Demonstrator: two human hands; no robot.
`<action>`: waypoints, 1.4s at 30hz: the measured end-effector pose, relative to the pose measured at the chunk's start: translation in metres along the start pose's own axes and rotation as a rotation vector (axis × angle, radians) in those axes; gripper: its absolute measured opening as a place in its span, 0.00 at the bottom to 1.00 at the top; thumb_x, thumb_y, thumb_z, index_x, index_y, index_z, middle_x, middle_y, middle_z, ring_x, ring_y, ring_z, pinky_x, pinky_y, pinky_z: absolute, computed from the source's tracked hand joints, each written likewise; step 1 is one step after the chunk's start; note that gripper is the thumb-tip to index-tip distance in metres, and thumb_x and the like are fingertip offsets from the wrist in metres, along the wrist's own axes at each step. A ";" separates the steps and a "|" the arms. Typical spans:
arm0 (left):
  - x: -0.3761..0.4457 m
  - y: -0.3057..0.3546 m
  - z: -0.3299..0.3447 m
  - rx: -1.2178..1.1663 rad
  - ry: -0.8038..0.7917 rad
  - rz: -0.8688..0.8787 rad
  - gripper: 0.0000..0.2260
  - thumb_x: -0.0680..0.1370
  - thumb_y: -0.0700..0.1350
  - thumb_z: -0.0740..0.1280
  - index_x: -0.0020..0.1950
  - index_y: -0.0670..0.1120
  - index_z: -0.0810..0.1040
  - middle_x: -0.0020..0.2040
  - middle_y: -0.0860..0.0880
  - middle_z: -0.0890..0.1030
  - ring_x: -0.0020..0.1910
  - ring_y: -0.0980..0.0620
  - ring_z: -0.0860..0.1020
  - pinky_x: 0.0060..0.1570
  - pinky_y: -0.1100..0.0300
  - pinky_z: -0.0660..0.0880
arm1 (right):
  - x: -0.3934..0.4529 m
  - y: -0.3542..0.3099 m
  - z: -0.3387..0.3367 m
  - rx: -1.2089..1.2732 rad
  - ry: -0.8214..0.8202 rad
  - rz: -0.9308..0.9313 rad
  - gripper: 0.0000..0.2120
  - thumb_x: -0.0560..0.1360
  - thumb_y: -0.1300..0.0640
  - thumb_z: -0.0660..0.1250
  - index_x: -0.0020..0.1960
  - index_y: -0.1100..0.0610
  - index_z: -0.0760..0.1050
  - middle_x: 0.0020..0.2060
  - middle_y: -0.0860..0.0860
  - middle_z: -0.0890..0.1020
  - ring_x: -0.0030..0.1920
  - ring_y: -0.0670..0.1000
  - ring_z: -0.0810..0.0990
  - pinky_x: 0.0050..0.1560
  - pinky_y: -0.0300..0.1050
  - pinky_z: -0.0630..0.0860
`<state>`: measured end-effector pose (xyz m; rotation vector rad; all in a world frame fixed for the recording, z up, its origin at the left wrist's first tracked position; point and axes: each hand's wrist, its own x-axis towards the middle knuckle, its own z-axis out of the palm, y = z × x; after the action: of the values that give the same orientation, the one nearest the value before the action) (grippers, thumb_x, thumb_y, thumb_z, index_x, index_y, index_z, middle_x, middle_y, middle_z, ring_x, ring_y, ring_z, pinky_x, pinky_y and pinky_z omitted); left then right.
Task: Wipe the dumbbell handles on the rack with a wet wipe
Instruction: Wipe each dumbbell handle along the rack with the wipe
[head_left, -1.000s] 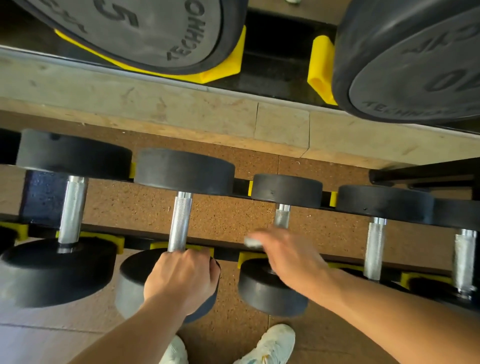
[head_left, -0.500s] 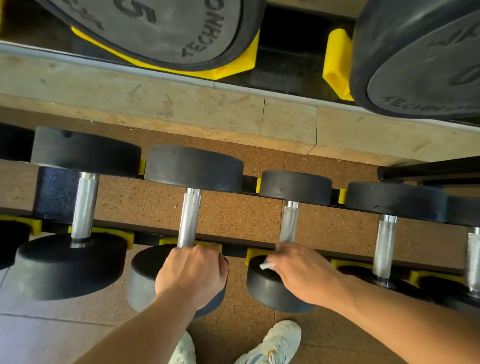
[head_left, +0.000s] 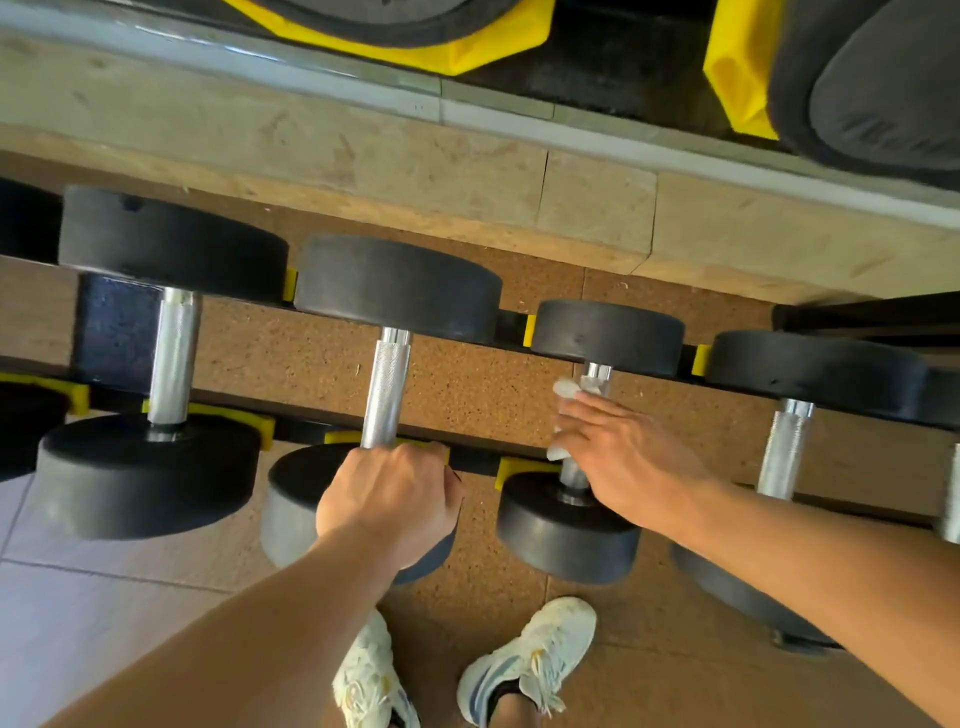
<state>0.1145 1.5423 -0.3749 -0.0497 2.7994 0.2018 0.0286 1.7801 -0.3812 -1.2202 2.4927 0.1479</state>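
- Since the earlier frame the right hand (head_left: 621, 457) has travelled up the third dumbbell's handle (head_left: 574, 475), from its near end toward the far head at 12 o'clock; the left hand (head_left: 387, 501) has not shifted.
- Right hand: fingers wrapped over the handle with the wet wipe (head_left: 565, 388) pressed under them. White folds show past the fingertips and at the lower edge of the palm.
- Left hand: clenched over the near head of the second dumbbell (head_left: 387, 384), bracing at 6 o'clock of its bare handle.
- Task item: the wipe sits on the third handle, at 3 o'clock from the left hand; the handles further toward 3 o'clock (two visible) are uncovered.
- Risk: the loose fold may bunch or slip out on the return stroke, leaving metal unwiped.
- Risk: knuckles could strike the far head if the stroke overruns.
- Risk: the underside of the handle is hidden; coverage there cannot be confirmed.
- Risk: the dumbbell may roll in its yellow cradle (head_left: 519, 467) under sideways pressure.
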 end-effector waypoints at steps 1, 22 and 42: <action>0.000 0.000 0.000 0.000 0.002 0.003 0.15 0.81 0.59 0.52 0.40 0.53 0.69 0.33 0.53 0.72 0.32 0.50 0.72 0.33 0.58 0.68 | -0.007 -0.010 0.002 0.077 -0.044 -0.012 0.15 0.75 0.59 0.68 0.60 0.51 0.82 0.61 0.52 0.82 0.65 0.52 0.79 0.72 0.51 0.66; 0.001 0.001 0.002 0.077 0.007 0.038 0.15 0.81 0.58 0.55 0.38 0.54 0.69 0.28 0.55 0.70 0.28 0.53 0.74 0.28 0.60 0.66 | -0.001 -0.045 -0.009 0.678 0.003 0.962 0.22 0.82 0.61 0.62 0.74 0.51 0.65 0.62 0.54 0.81 0.59 0.57 0.82 0.51 0.49 0.82; 0.002 0.005 -0.007 0.126 -0.030 0.063 0.17 0.70 0.49 0.74 0.28 0.52 0.67 0.21 0.57 0.60 0.19 0.57 0.57 0.23 0.70 0.48 | 0.007 0.021 0.001 0.047 -0.007 0.002 0.27 0.79 0.58 0.48 0.77 0.61 0.62 0.78 0.58 0.62 0.80 0.56 0.52 0.79 0.52 0.45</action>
<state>0.1102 1.5460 -0.3682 0.0703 2.7791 0.0403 0.0089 1.7882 -0.3865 -1.1965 2.4769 0.0935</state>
